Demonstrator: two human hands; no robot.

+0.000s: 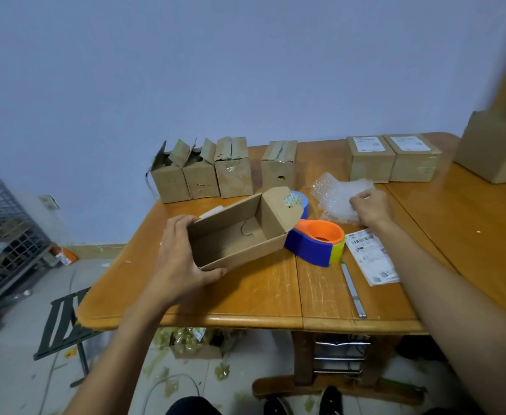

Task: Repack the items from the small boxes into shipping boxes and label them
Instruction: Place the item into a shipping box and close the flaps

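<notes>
My left hand grips the near left end of an open, empty cardboard shipping box that is tilted above the wooden table. My right hand pinches a sheet of bubble wrap lying on the table behind the tape dispenser. Several small worn cardboard boxes stand in a row at the back, some with their flaps open. One more small box stands apart to their right. Shipping labels lie flat on the table at the right.
A blue and orange tape dispenser sits right of the open box, with a blue tape roll behind it. A metal cutter lies near the front edge. Two sealed labelled boxes stand at the back right. A wire cage stands on the floor at left.
</notes>
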